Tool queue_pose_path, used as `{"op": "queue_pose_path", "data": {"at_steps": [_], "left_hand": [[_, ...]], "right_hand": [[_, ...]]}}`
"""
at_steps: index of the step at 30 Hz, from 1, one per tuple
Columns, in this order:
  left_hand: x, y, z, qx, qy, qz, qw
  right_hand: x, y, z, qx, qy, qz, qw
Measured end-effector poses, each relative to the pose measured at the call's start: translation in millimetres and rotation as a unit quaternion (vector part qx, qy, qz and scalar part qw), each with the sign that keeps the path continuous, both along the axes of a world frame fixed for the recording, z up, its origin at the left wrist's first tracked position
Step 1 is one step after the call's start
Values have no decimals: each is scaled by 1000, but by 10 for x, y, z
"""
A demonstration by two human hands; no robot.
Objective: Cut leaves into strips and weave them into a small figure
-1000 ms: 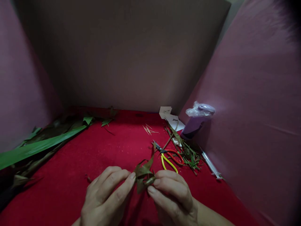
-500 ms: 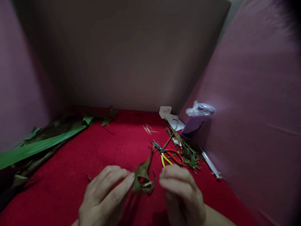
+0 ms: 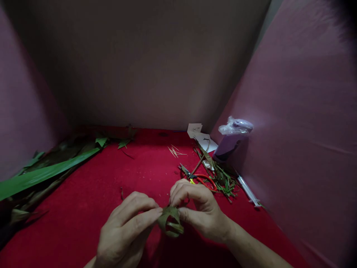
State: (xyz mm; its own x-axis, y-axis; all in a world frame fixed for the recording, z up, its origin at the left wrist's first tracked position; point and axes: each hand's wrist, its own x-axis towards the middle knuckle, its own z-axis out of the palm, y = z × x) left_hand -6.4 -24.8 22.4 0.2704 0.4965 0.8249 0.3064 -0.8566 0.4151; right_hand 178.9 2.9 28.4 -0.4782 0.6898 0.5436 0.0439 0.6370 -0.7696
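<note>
A curled, brownish-green leaf point(image 3: 170, 222) is bent into a small loop with an opening facing me, low in the middle of the view. My left hand point(image 3: 128, 225) pinches its left edge between thumb and fingers. On the other side, my right hand point(image 3: 198, 208) has thumb and fingers closed at the leaf's upper right edge. Just beyond the right hand lie small pliers-like cutters point(image 3: 205, 180) with red and yellow handles, the yellow one mostly hidden behind that hand.
Toothpicks point(image 3: 176, 151) lie loose on the red cloth point(image 3: 139, 167). Leaf scraps point(image 3: 223, 180), white papers point(image 3: 208, 142), a plastic-topped purple bottle point(image 3: 230, 143) and a syringe point(image 3: 249, 191) sit at right. Long green leaves point(image 3: 55, 167) cover the left. Pink walls stand either side.
My right hand has moved left and closed on the leaf. The leaf's long pointed end, which stood upright, is now folded down or hidden by that hand.
</note>
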Motion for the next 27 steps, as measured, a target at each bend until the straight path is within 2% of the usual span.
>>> {"op": "queue_pose_path", "data": {"at_steps": [4,7,10,15,22,27], "left_hand": [[-10,-19,-27,-18,3,-20,1000],[-11,-27,-61,-33,2,-24,999],[-14,-27,-56,-33,-4,-3,999],[-29,-32,16,27,33,18,999],[-85,-50,-73,44,28,63,997],[-109,-67,-16,75,63,93,991]], "right_hand": [[-13,-15,-10,182,-30,-54,981],[-17,-20,-53,262,-66,-88,959],[-29,-10,-106,276,-82,-94,953],[-45,20,-148,272,-98,-90,953],[-16,92,-184,265,-138,-108,948],[-7,121,-166,254,-155,-129,946]]}}
